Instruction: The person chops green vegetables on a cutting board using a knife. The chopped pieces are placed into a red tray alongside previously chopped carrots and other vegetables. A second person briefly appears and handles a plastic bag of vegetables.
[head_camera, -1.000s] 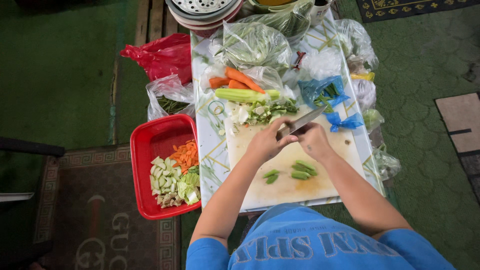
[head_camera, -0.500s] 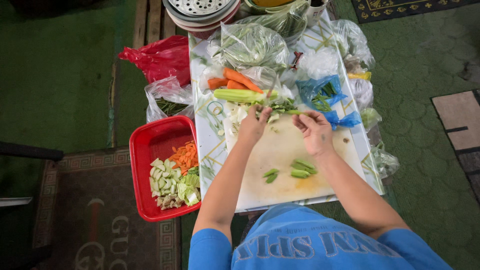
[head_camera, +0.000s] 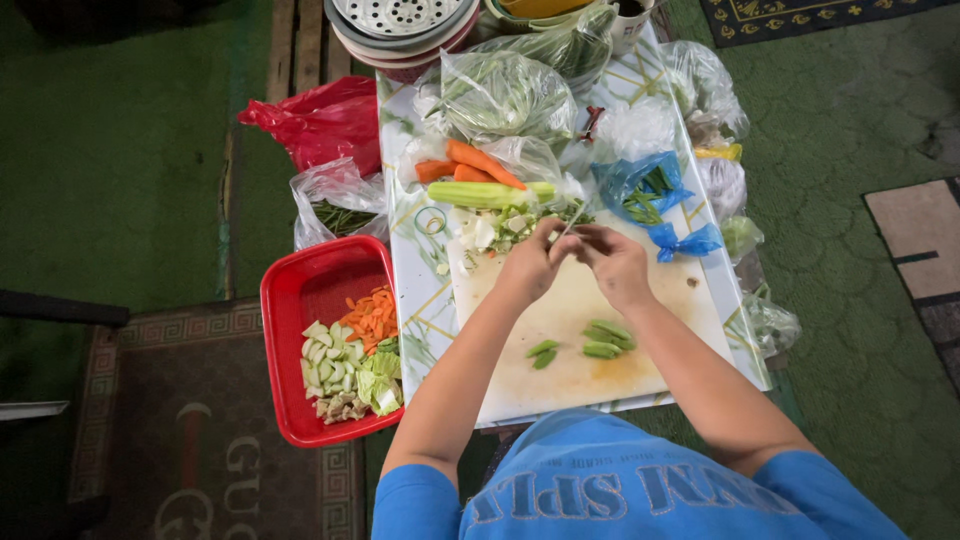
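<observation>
Both hands meet over the far edge of the cutting board (head_camera: 600, 370). The left hand (head_camera: 535, 262) curls its fingers in around something small and green; the right hand (head_camera: 612, 262) closes on a thin pale sliver that slants up toward the scrap pile (head_camera: 505, 228). It may be a knife blade or a stalk; I cannot tell which, and the fingers hide what exactly is pinched. So both grips are pressed together on a small piece held between the hands, just above the board.

To my eye this is trimming work on one stalk. It goes best if the piece stays low over the board, the left fingertips tucked back from whatever edge the right hand draws, and the pull short and away from the thumb.

Cut green pieces (head_camera: 590, 345) lie in the board's middle, near the wrists. The celery (head_camera: 485, 194) and carrots (head_camera: 470, 162) rest just beyond the hands. The red tray (head_camera: 300, 300) with chopped vegetables sits beside the table (head_camera: 420, 300), on the left.
</observation>
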